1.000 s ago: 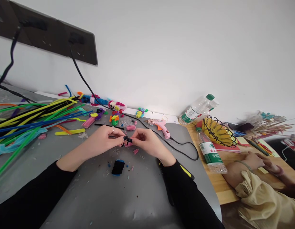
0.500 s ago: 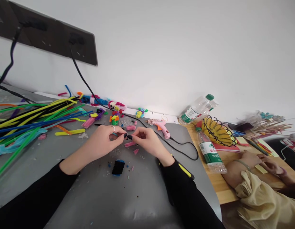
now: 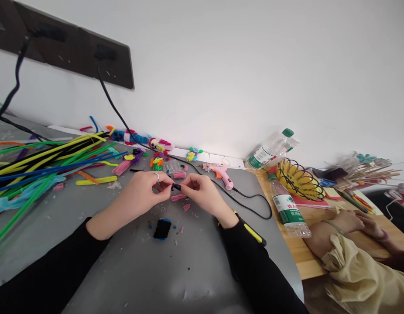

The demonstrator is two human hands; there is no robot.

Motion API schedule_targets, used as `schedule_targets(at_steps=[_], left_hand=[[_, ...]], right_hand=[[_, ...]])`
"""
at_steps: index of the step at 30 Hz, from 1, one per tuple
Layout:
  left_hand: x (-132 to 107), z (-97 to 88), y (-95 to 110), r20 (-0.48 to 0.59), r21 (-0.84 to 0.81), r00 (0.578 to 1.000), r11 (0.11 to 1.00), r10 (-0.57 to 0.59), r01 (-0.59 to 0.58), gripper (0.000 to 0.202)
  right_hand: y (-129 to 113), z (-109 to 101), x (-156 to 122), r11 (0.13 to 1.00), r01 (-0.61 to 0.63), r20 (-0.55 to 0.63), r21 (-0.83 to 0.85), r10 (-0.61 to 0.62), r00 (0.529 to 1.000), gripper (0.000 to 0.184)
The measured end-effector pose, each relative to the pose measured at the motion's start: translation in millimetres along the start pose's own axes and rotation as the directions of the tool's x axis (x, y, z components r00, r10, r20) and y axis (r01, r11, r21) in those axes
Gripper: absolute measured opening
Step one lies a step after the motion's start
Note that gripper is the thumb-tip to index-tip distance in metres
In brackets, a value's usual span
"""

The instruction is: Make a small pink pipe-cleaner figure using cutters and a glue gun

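Both my hands meet over the grey table (image 3: pixel 130 270). My left hand (image 3: pixel 143 192), with a ring on one finger, and my right hand (image 3: pixel 198 189) pinch a tiny dark piece (image 3: pixel 176 187) between their fingertips; I cannot make out what it is. Just below them lies a short pink pipe-cleaner piece (image 3: pixel 178 197) and a smaller pink scrap (image 3: pixel 186 207). A black and blue wound piece (image 3: pixel 162 228) rests nearer to me.
Long coloured pipe cleaners (image 3: pixel 41 163) fan out at left. Small finished figures (image 3: pixel 156 161) and a pink glue gun (image 3: pixel 223 174) with a black cable lie behind. At right, another person's hands (image 3: pixel 352 222) rest on a wooden table with water bottles (image 3: pixel 287 209) and a yellow wire basket (image 3: pixel 298 179).
My hands lifted slightly off the pink piece, which now lies on the table, and my fingertips closed tighter together on the small dark piece.
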State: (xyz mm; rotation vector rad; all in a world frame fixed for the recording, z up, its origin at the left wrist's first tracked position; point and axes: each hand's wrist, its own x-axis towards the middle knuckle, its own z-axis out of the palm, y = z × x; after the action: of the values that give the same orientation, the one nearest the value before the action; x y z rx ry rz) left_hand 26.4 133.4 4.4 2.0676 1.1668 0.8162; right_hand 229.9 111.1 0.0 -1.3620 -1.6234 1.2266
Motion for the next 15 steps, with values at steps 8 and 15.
schedule_targets(at_steps=[8, 15], left_hand=[[-2.2, -1.0, -4.1, -0.11, 0.064, 0.989, 0.994, 0.098, -0.091, 0.033], [-3.7, -1.4, -7.2, -0.065, 0.095, 0.943, 0.943, 0.327, -0.32, 0.033]], right_hand=[[1.9, 0.3, -0.1, 0.997, -0.032, 0.008, 0.069, 0.032, 0.999, 0.027], [-4.5, -7.3, 0.3, 0.966, -0.076, 0.118, 0.246, 0.048, 0.992, 0.033]])
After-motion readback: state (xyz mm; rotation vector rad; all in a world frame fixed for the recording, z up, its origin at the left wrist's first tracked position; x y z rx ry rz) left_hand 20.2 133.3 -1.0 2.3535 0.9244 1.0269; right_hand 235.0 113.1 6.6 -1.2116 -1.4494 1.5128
